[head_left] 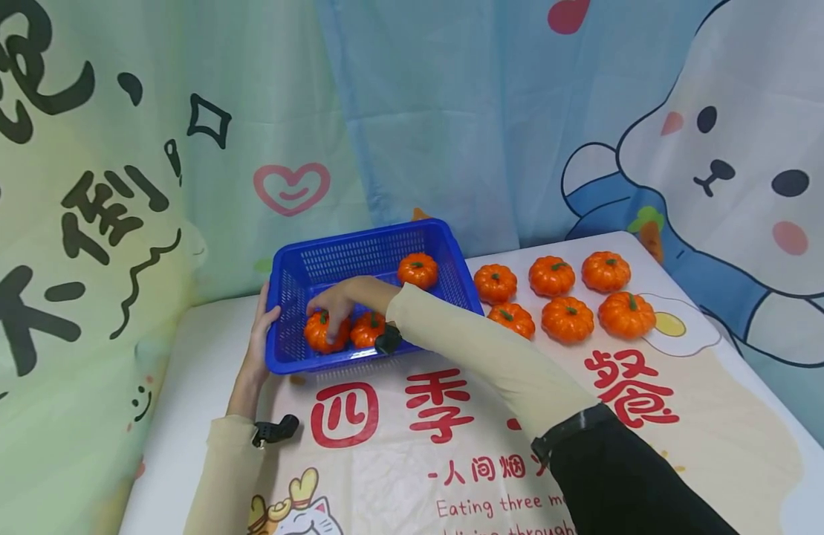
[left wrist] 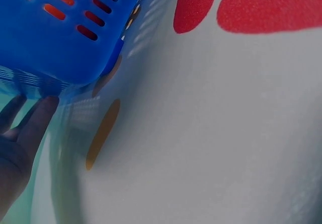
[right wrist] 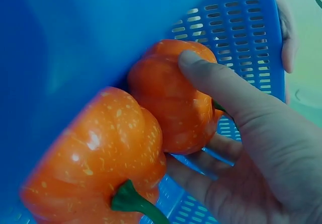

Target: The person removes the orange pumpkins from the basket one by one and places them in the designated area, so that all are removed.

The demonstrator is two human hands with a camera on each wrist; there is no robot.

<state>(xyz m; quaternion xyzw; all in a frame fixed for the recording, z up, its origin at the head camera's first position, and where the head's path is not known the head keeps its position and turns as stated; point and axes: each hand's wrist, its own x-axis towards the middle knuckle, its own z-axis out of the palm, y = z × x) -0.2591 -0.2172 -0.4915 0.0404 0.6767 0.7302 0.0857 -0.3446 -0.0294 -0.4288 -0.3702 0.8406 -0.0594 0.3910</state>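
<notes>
In the head view a blue plastic basket stands on the table with three small orange pumpkins inside. My right hand reaches into it and grips the leftmost pumpkin; in the right wrist view, the thumb lies over this pumpkin and fingers reach beneath it. A second pumpkin sits right beside it, its green stem showing up close. The third pumpkin lies by the basket's far right corner. My left hand rests against the basket's left side, its extended fingers touching the outer wall.
Right of the basket, several more orange pumpkins stand in two rows on the table. A printed cloth with red characters covers much of the white tabletop. Patterned curtains hang close behind the basket and along the left.
</notes>
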